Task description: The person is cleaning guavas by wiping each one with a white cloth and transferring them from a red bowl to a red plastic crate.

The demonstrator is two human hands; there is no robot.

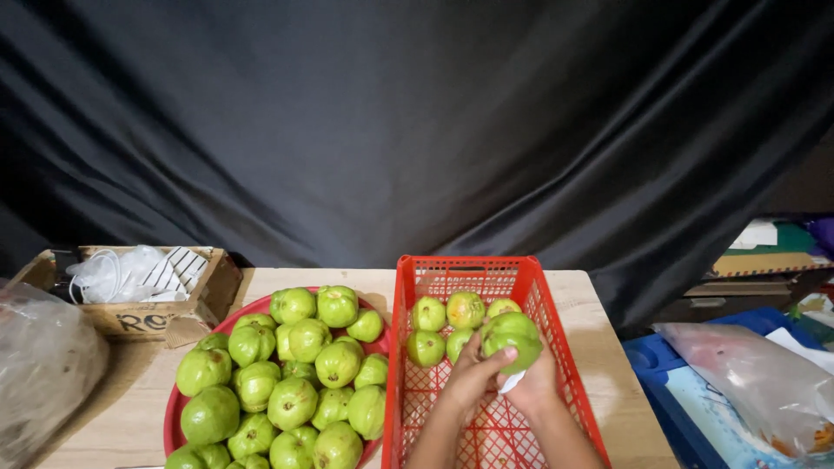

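Guava held over the red crate

I have both hands, left hand [469, 375] and right hand [532, 382], closed around one guava [512, 339] above the crate [556, 347]; I'd keep the white cloth [511, 382] pressed flat underneath.

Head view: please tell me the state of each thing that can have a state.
Guava: held over the crate by both hands.
Left hand: gripping the guava.
Right hand: gripping the guava.
Red crate: partly filled.
Red tray: heaped with guavas.
Cardboard box: open.

Both forearms reaching forward, left hand [470, 375] and right hand [532, 385] pressed together, fingers seemingly curled
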